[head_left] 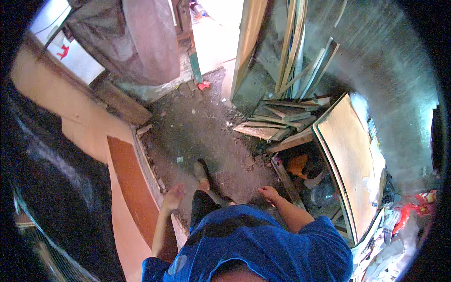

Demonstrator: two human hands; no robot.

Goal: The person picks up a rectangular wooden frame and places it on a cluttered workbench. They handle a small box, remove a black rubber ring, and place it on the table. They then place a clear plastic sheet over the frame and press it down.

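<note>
My left hand (174, 196) hangs near the wooden panel on the left, touching nothing. Its fingers look loosely stretched and apart, though somewhat blurred, and I see nothing in them. My right hand (268, 193) is held out over the dirt floor (188, 131), beside the open front of a worn wooden cabinet (345, 160). The fingers there are curled in, and a small pale spot shows under them. What they hold, if anything, is too small to make out. One foot (202, 174) is stepped forward on the floor.
Broken boards (277, 120) are heaped ahead on the right, with long wooden strips (293, 51) leaning behind. A bright doorway (216, 37) opens ahead. Dark cloth (150, 42) hangs to its left. A tan panel (84, 127) runs along my left. Red bags (413, 209) lie at the right.
</note>
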